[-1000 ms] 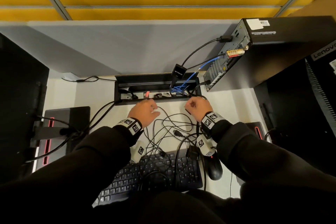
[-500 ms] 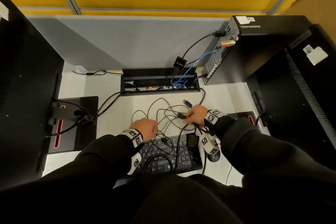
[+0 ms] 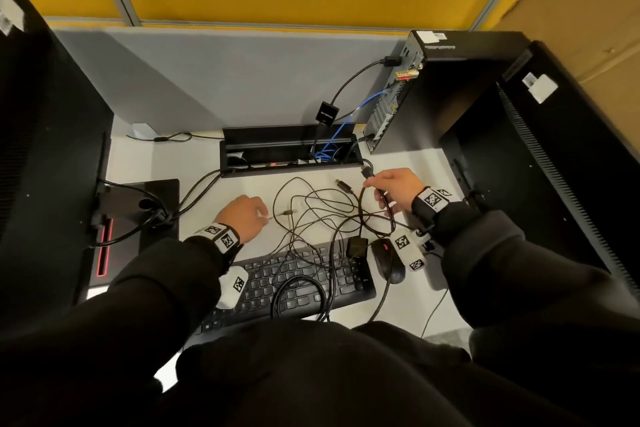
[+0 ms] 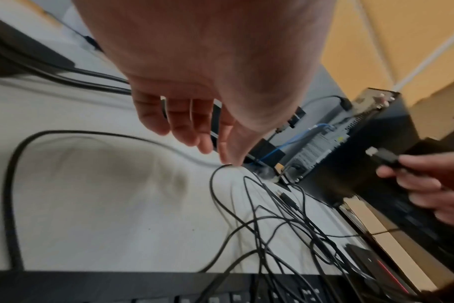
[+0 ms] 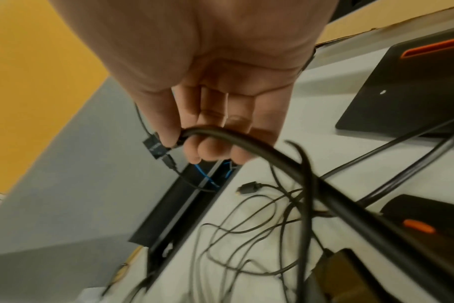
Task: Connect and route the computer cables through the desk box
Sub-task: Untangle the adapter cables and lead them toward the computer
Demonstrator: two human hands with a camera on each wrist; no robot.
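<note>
The black desk box [image 3: 287,144] lies open at the back of the white desk, with blue and black cables running into its right end. My right hand [image 3: 379,185] grips a thick black cable [image 5: 249,143] just behind its plug [image 3: 366,171], held above the desk near the box's right corner. My left hand [image 3: 258,213] hovers over the desk left of a tangle of thin black cables [image 3: 322,215]; its fingers [image 4: 179,127] hang relaxed and hold nothing. A loose USB plug [image 3: 344,185] lies between the hands. The computer tower [image 3: 398,90] stands at the back right with cables plugged in.
A black keyboard [image 3: 304,279] sits at the near edge with cables draped over it, beside a mouse [image 3: 389,262] and a small black adapter [image 3: 357,246]. Monitors [image 3: 41,135] flank the desk on both sides. A monitor base [image 3: 138,215] with cables lies left.
Both hands pulled back from the desk box toward the keyboard. The right hand then picked up the thick cable and raised its plug toward the box's right end.
</note>
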